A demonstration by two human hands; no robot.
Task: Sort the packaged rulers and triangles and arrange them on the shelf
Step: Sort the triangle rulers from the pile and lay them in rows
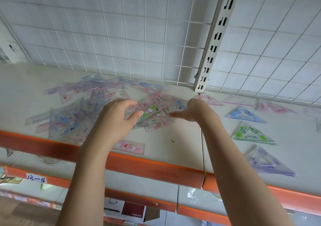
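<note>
A loose pile of clear packaged rulers and triangles [74,118] with pink, blue and purple print covers the left and middle of the white shelf [180,147]. My left hand [118,118] curls its fingers and thumb round the left end of a small bundle of packages with green print [152,114]. My right hand [194,111] is at the bundle's right end, thumb straight against it, fingers hidden behind the hand. To the right lie single triangles: blue [243,113], green [250,133], purple [267,161]. A pink ruler [130,146] lies near the front edge.
A white wire grid [121,34] backs the shelf, with a slotted upright post [215,40] at the middle right. An orange strip [147,170] runs along the shelf's front. More pink triangles [274,106] lie at the back right. A lower shelf holds boxes [132,210].
</note>
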